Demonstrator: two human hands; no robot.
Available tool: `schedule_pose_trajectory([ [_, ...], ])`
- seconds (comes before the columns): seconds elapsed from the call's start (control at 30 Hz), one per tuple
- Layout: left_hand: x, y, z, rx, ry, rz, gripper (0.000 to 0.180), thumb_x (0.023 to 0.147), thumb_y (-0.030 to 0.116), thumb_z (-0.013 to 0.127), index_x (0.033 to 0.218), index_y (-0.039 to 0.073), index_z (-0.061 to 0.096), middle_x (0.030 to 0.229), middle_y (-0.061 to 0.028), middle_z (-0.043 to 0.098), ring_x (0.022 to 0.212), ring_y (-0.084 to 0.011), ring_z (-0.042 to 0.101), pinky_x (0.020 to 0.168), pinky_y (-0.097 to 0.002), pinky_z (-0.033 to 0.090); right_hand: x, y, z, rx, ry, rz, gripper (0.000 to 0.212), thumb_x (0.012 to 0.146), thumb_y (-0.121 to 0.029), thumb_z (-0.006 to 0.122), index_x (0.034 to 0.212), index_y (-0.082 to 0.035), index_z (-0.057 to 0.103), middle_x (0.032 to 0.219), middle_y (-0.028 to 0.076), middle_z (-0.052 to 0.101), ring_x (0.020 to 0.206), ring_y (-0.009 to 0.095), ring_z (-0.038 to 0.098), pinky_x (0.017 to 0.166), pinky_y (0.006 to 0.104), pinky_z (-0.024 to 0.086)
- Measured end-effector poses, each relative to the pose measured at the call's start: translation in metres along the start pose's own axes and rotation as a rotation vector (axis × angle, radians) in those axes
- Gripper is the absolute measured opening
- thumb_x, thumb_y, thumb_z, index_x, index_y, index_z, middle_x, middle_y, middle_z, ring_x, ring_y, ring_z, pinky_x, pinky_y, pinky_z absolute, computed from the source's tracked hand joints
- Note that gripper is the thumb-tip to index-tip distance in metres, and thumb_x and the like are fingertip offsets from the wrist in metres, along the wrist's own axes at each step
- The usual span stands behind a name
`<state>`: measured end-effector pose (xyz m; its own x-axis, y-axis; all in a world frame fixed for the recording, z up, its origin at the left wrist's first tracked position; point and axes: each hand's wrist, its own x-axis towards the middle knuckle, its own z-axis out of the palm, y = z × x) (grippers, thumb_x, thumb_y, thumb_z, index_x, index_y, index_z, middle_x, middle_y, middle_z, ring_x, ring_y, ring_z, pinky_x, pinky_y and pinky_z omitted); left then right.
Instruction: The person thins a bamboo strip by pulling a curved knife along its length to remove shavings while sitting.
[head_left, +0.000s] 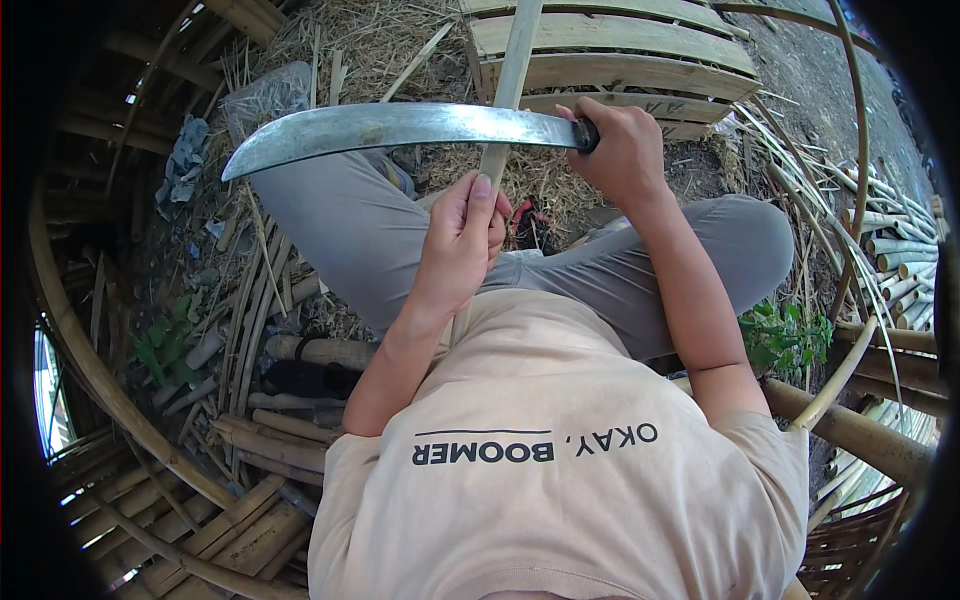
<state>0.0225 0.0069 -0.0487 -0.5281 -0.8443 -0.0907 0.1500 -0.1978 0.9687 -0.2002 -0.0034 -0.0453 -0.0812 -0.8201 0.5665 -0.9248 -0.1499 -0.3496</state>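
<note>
My right hand (622, 152) is closed round the dark handle of a machete (400, 126). Its long curved blade reaches leftward across a bamboo strip (517, 60), with the tip above my left knee. The strip runs upward from my left hand (466, 232), which grips its near end with the thumb laid along it. Blade and strip cross just beyond my left thumb; whether they touch I cannot tell. Both hands are in front of my lap, over my bent legs in grey trousers (335, 225).
A slatted wooden crate (620, 70) stands ahead, with straw and shavings (370, 40) around it. Cut bamboo poles (905, 255) are stacked at the right. Bamboo pieces (285, 440) and a curved pole (105, 385) lie at the left. Small green plants (785, 340) grow beside my right knee.
</note>
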Motion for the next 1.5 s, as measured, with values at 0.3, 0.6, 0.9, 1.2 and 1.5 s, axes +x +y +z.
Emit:
schedule_pose_trajectory([
  [0.3, 0.001, -0.002, -0.013, -0.099, -0.048, -0.075, 0.033, 0.108, 0.033, 0.041, 0.09, 0.008, 0.051, 0.059, 0.008, 0.035, 0.046, -0.0002, 0.026, 0.039, -0.02, 0.02, 0.023, 0.06, -0.02, -0.05, 0.235, 0.289, 0.031, 0.085, -0.038, 0.068, 0.084, -0.007, 0.072, 0.068, 0.016, 0.066, 0.069, 0.04, 0.064, 0.067, 0.0466, 0.051],
  [0.6, 0.019, -0.009, -0.013, -0.174, -0.014, -0.214, 0.031, 0.108, 0.032, 0.04, 0.093, 0.008, 0.053, 0.06, 0.0083, 0.032, 0.049, -0.0008, 0.024, 0.042, -0.0187, 0.017, 0.0, 0.013, 0.009, 0.185, -0.062, 0.168, 0.032, 0.085, -0.036, 0.073, 0.08, -0.004, 0.07, 0.061, 0.017, 0.059, 0.06, 0.038, 0.059, 0.059, 0.0426, 0.047],
  [0.9, 0.018, -0.019, -0.013, -0.383, -0.19, -0.286, 0.032, 0.108, 0.035, 0.038, 0.094, 0.009, 0.051, 0.059, 0.0083, 0.027, 0.047, -0.0016, 0.023, 0.04, -0.0196, 0.017, -0.005, -0.004, 0.011, 0.04, -0.164, 0.008, 0.018, 0.069, -0.018, 0.073, 0.084, -0.009, 0.069, 0.065, 0.017, 0.062, 0.069, 0.04, 0.063, 0.063, 0.0485, 0.049],
  [1.2, 0.009, -0.016, -0.014, -0.386, -0.204, -0.239, 0.032, 0.108, 0.036, 0.037, 0.093, 0.011, 0.05, 0.059, 0.0083, 0.026, 0.047, -0.002, 0.022, 0.04, -0.0197, 0.017, 0.001, 0.005, 0.014, -0.042, -0.03, 0.002, 0.015, 0.078, -0.024, 0.072, 0.076, -0.01, 0.066, 0.063, 0.016, 0.061, 0.067, 0.039, 0.063, 0.061, 0.0483, 0.049],
  [1.5, 0.011, -0.016, -0.016, -0.376, -0.173, -0.263, 0.032, 0.108, 0.036, 0.039, 0.092, 0.011, 0.051, 0.059, 0.0086, 0.026, 0.047, -0.0018, 0.022, 0.04, -0.0195, 0.018, 0.006, 0.007, 0.01, -0.137, -0.095, 0.035, 0.016, 0.075, -0.025, 0.072, 0.084, -0.012, 0.071, 0.072, 0.013, 0.068, 0.072, 0.035, 0.067, 0.066, 0.0457, 0.054],
])
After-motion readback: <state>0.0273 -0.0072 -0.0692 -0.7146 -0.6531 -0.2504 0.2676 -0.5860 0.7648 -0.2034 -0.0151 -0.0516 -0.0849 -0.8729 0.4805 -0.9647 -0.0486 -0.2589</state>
